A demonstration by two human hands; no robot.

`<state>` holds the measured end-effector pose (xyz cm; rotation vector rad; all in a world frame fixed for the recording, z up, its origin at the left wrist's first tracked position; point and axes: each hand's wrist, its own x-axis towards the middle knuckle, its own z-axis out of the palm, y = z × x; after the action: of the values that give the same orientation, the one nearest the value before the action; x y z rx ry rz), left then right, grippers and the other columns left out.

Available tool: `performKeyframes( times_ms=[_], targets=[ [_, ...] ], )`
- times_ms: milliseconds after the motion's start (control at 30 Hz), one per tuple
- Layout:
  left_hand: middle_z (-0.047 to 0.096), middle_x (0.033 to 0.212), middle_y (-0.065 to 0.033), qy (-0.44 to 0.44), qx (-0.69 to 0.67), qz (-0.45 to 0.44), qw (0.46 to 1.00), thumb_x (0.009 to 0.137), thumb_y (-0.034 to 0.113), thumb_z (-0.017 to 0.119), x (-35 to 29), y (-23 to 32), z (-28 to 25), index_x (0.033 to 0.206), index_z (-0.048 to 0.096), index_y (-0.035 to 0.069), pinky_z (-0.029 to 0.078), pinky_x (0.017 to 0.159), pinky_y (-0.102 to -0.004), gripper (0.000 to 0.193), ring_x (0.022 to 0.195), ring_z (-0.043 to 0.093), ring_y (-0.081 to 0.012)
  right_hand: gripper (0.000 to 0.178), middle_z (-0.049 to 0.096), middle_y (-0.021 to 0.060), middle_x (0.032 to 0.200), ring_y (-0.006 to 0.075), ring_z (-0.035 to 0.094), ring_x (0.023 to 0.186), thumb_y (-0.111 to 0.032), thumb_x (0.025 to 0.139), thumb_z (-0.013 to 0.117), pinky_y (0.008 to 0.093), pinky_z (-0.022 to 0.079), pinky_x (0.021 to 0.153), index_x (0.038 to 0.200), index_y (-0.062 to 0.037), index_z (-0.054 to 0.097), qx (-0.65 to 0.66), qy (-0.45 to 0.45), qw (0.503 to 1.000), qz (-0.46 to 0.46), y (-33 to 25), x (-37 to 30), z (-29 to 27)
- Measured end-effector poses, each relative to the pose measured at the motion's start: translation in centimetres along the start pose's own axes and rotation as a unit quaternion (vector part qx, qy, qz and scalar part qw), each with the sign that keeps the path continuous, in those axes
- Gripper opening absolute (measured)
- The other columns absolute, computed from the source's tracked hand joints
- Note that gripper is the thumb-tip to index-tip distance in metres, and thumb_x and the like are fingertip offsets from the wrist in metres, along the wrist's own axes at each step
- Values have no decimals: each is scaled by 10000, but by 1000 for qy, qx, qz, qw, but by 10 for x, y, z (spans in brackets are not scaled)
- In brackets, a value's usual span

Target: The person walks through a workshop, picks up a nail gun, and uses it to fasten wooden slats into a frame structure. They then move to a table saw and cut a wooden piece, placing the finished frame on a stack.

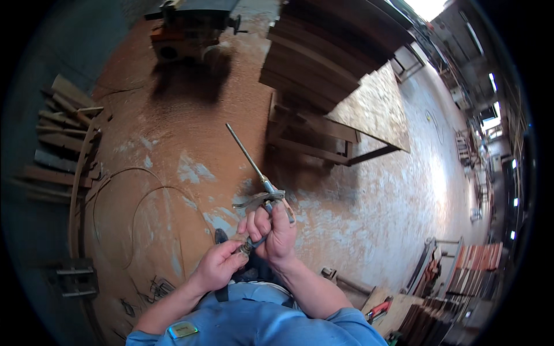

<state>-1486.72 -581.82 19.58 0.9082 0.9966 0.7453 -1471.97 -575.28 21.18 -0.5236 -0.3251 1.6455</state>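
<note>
An air blow gun [269, 185] with a long thin metal nozzle is held in front of my body, the nozzle aimed up and to the left. My right hand [281, 237] is wrapped round its handle, just below the flat metal lever. At the lower end of the handle, my left hand [219, 264] pinches a brass-coloured fitting [246, 247]. Fingers partly hide that fitting, and I cannot make out whether a hose is joined to it. Both hands are close together above my shoe [220, 235].
Dark wooden boards [323, 52] are stacked on a low table [384, 135] ahead. A workshop machine [187, 34] stands far left. Wood offcuts [63, 138] lean at the left; a thin hose [134, 214] loops over the dusty floor. A red-handled tool [380, 309] lies lower right, near stacked timber [476, 268].
</note>
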Motion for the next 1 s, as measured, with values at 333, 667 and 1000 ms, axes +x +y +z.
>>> performKeyframes(
  times_ms=[333,667,1000],
  targets=[
    [639,764,-184,-25,322,182,929,871,150,626,68,2,97,1015,615,1,499,595,-389,208,688,649,-338,355,398,0,560,150,497,508,-329,1029,441,441,498,832,757,-101,440,-58,168,973,-145,-70,-20,-74],
    [630,738,-66,-217,104,-128,962,877,125,637,139,-4,219,969,628,-15,454,534,-284,168,598,570,-120,483,399,3,538,171,539,545,-390,1032,397,459,460,939,636,-115,424,-51,162,960,-223,-197,-56,-153],
    [632,744,-24,-262,363,92,890,901,110,619,187,-26,347,974,637,-4,494,611,-301,137,646,574,-131,479,460,22,542,214,638,666,-323,1040,400,479,440,1022,629,-87,475,-73,263,917,-292,-288,-81,-228]
  ],
)
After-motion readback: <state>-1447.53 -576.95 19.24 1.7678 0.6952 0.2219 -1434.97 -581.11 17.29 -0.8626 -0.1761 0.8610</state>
